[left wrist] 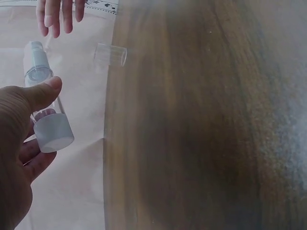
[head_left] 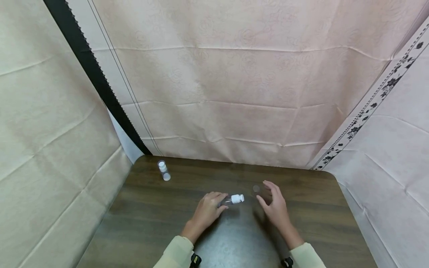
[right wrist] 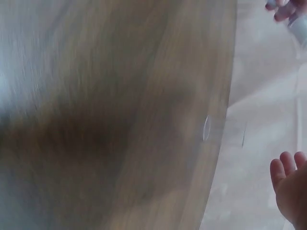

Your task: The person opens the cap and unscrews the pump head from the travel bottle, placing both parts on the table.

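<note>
- As the left hand (head_left: 208,208) holds a clear, round bottle with a white pump top and white base (head_left: 236,199) above the table, I see its thumb and fingers clamped round the see-through body.
- Tipped well over, that bottle points its pump toward the right hand (head_left: 276,210); a slackened grip could let the smooth wall slide free (whether any liquid is inside, I cannot tell).
- The right hand holds nothing: thumb and fingers are apart, just beside a small, clear, cylindrical cap (head_left: 256,188) that appears to stand on the dark brown wooden table (head_left: 151,230).
- That cap looks light and is hard to make out against the wood, so a misjudged fingertip could topple it and set it rolling toward the far edge.
- Well apart, near the far left corner, stands a second clear bottle with a white top and base (head_left: 164,170); only a wide sweep of the left arm would threaten it, I judge.
</note>
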Available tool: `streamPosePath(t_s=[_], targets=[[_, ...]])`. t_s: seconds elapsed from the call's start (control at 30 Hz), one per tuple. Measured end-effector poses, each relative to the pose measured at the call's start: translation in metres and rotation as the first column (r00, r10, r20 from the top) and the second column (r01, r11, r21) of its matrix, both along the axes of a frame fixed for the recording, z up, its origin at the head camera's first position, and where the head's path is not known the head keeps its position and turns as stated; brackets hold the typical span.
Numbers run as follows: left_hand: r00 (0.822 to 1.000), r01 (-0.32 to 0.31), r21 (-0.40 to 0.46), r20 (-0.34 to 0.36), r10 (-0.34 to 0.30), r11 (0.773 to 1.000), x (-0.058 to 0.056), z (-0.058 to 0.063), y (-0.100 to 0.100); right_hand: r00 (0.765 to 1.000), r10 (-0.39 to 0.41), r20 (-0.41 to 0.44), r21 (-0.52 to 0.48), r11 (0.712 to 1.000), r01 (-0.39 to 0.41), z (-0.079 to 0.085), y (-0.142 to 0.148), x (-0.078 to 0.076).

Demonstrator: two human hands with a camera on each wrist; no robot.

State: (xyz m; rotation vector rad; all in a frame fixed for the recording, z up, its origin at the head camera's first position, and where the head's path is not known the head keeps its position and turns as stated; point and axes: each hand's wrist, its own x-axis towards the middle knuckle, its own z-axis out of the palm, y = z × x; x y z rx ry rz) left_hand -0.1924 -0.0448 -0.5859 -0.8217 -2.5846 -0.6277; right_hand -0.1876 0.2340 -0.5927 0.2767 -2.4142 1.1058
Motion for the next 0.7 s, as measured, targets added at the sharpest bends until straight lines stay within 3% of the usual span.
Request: streamPosePath(t_s=[0.23, 0.4, 0.53, 0.7], targets=[[0.999, 0.0, 0.024, -0.042, 0.001, 1.0, -0.001, 0.003, 0.002, 1.0, 0.017, 0.005, -0.034, 0.999, -0.016, 0.004, -0.013, 0.016], [0.997, 0.003, 0.016, -0.071, -0.001, 1.0, 0.0, 0.006, 0.004, 0.987, 0.072, 0.141, -0.149, 0.987, -0.051, 0.012, -0.022, 0.023], [0.995, -0.003, -0.012, -0.1, 0.002, 1.0, 0.001, 0.009, 0.007, 0.954, 0.165, 0.25, -0.281, 0.955, -0.092, 0.016, -0.03, 0.026], [0.989, 0.0, -0.074, -0.146, -0.011, 0.997, 0.002, 0.012, 0.01, 0.892, 0.261, 0.368, -0.417, 0.904, -0.093, 0.019, -0.04, 0.028]])
